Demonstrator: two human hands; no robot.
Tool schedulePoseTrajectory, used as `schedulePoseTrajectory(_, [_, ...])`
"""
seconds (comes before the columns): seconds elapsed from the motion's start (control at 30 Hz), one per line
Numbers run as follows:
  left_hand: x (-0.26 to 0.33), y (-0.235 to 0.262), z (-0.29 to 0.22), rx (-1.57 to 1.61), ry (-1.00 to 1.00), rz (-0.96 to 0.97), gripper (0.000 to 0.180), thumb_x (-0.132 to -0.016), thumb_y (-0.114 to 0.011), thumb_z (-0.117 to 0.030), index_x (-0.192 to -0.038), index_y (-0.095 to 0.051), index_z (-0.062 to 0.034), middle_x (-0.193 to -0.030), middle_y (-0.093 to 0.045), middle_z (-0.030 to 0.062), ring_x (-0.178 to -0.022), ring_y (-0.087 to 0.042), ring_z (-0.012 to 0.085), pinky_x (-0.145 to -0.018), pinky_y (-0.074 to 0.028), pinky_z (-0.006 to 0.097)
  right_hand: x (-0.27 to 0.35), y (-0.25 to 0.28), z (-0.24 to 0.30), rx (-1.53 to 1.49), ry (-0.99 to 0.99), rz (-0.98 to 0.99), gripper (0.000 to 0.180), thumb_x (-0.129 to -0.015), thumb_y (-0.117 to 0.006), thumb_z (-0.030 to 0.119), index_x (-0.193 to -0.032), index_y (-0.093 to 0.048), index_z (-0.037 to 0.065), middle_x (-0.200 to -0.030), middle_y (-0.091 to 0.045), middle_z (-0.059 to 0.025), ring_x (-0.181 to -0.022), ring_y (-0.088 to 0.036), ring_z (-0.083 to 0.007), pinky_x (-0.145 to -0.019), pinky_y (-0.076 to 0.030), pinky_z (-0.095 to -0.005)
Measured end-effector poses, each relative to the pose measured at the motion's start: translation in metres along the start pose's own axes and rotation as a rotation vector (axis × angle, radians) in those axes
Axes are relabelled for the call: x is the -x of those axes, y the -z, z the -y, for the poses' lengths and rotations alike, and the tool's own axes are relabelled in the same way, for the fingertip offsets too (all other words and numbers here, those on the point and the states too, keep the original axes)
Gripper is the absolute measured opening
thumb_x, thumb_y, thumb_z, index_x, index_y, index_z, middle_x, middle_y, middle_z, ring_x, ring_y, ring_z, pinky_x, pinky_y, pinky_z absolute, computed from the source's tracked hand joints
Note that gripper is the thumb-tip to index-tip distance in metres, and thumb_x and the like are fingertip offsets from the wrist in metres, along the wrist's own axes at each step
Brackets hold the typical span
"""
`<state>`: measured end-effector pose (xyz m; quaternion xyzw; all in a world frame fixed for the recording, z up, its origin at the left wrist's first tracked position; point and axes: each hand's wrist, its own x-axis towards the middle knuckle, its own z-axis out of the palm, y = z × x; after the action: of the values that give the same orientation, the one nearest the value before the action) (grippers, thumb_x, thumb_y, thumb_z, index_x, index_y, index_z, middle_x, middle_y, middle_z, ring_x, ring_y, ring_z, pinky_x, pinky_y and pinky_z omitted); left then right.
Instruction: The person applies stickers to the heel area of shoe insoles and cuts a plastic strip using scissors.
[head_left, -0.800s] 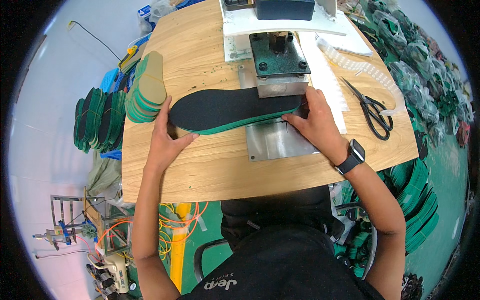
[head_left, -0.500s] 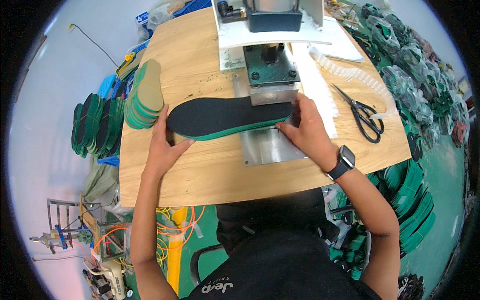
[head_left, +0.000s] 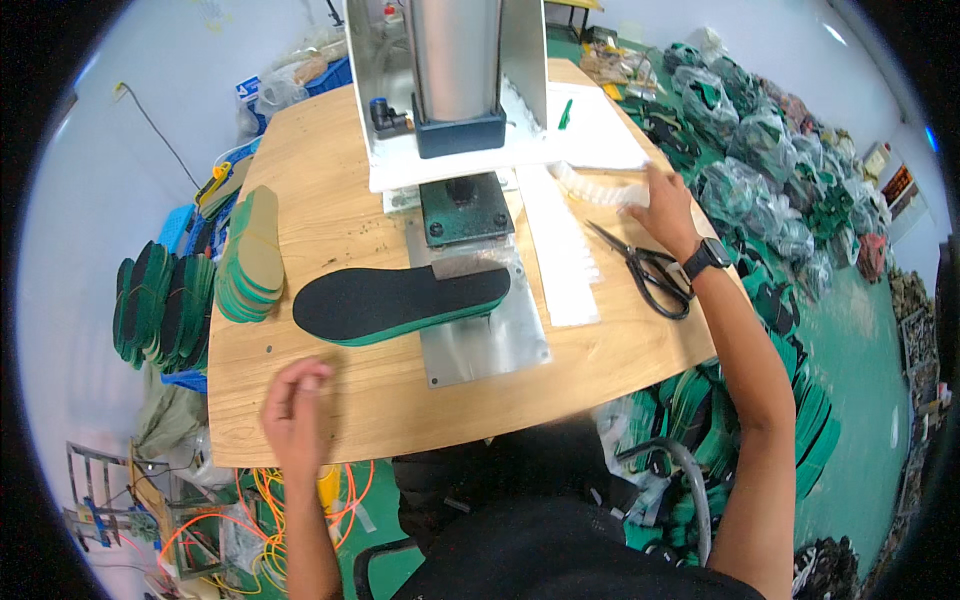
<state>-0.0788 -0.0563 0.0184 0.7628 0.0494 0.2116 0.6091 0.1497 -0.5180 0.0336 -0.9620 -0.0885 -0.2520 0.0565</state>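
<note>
A black insole (head_left: 385, 297) with a green edge lies sole-shaped across the table, its right end on the metal plate (head_left: 480, 350) beneath the press head (head_left: 468, 212). Neither hand touches it. My left hand (head_left: 295, 410), blurred by motion, hovers near the table's front left, below the insole, its fingers loosely curled with nothing seen in them. On the right, my right hand (head_left: 668, 212) is closed on the end of a whitish strip with small dots (head_left: 600, 187). Black-handled scissors (head_left: 650, 275) lie just below that hand.
Beige-topped insoles (head_left: 255, 260) are stacked at the table's left edge, with bundled black-green insoles (head_left: 165, 305) beyond. White paper strips (head_left: 560, 250) lie right of the press. The press frame (head_left: 455, 100) rises at the back. Bagged green pieces (head_left: 760, 150) cover the floor at right.
Both hands have let go of the insole, which stays under the press. My left hand has drawn back toward the front edge; my right hand has reached away to the dotted strip. The view has shifted.
</note>
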Motion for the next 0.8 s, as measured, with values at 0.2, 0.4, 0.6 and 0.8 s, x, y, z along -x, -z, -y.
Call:
schedulePoseTrajectory(0.2, [0.021, -0.096, -0.025, 0.214, -0.09, 0.472, 0.015, -0.086, -0.054, -0.002, -0.096, -0.064, 0.0, -0.092, -0.063, 0.0083, -0.084, -0.059, 0.0154, -0.078, -0.048, 0.029, 0.009, 0.054, 0.003, -0.587, 0.01, 0.252, 0.016, -0.084, -0.062, 0.014, -0.081, -0.06, -0.002, -0.072, -0.064, -0.0139, -0.068, -0.063, -0.0257, -0.062, -0.047, -0.0361])
schedulePoseTrajectory(0.4, [0.025, -0.156, -0.055, 0.242, -0.307, 0.514, 0.016, -0.083, -0.053, 0.003, -0.095, -0.065, 0.0006, -0.102, -0.062, 0.0123, -0.095, -0.058, 0.0214, -0.087, -0.045, 0.032, 0.059, 0.141, 0.083, -1.284, -0.264, 0.328, 0.01, -0.092, -0.057, 0.011, -0.093, -0.059, 0.001, -0.076, -0.062, -0.0008, -0.062, -0.058, -0.006, -0.056, -0.046, -0.0207])
schedulePoseTrajectory(0.6, [0.012, -0.154, -0.097, -0.135, -0.848, 0.256, 0.03, -0.078, -0.064, -0.006, -0.108, -0.063, -0.0034, -0.132, -0.048, 0.0197, -0.124, -0.043, 0.038, -0.103, -0.035, 0.042, 0.085, 0.163, 0.108, -1.267, -0.056, 0.649, 0.012, -0.091, -0.059, 0.014, -0.094, -0.061, 0.002, -0.075, -0.062, -0.0005, -0.065, -0.057, -0.0064, -0.058, -0.046, -0.0224])
schedulePoseTrajectory(0.8, [-0.005, -0.131, -0.098, -0.1, -0.297, 0.862, 0.02, -0.078, -0.071, -0.01, -0.095, -0.065, -0.0023, -0.095, -0.064, 0.0083, -0.084, -0.061, 0.0194, -0.075, -0.048, 0.03, 0.1, 0.168, 0.129, -1.16, 0.163, 0.914, 0.016, -0.088, -0.063, 0.016, -0.097, -0.061, 0.002, -0.074, -0.06, -0.0012, -0.066, -0.054, -0.0067, -0.06, -0.044, -0.0232])
